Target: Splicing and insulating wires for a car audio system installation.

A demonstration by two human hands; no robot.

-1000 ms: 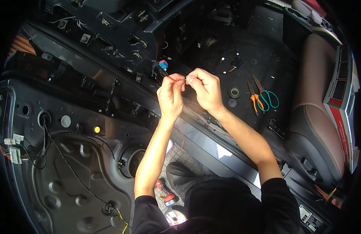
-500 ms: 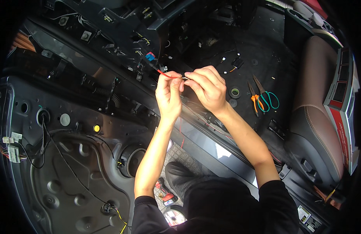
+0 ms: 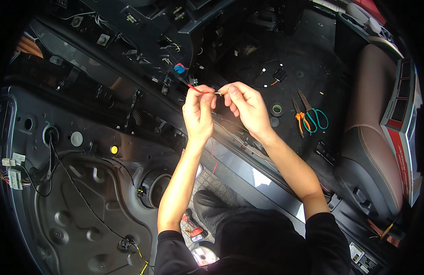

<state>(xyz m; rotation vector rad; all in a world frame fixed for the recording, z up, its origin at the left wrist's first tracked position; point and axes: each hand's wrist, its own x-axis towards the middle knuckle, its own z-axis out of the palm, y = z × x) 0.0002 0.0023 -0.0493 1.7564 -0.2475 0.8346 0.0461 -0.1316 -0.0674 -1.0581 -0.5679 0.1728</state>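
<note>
Between finger and thumb of my left hand (image 3: 199, 114) is a red wire (image 3: 194, 88), which runs up and left toward a blue connector (image 3: 179, 68) under the dashboard. A short pale bare end (image 3: 218, 93) sticks out past the left fingertips. My right hand (image 3: 249, 107) pinches the tip of that end, its other fingers curled. Both hands are raised over the door sill, fingertips a little apart. A thin red wire (image 3: 213, 158) hangs below my left hand.
Orange-handled pliers (image 3: 300, 121) and teal-handled scissors (image 3: 315, 118) lie on the car floor beside a tape roll (image 3: 276, 109). A seat (image 3: 365, 91) stands at right, the stripped door (image 3: 97, 206) at left. A red power tool (image 3: 193, 227) lies on the ground.
My right hand has turned and its fingertips have shifted slightly right and up, so more of the wire's bare end shows. My left hand keeps its hold on the red wire.
</note>
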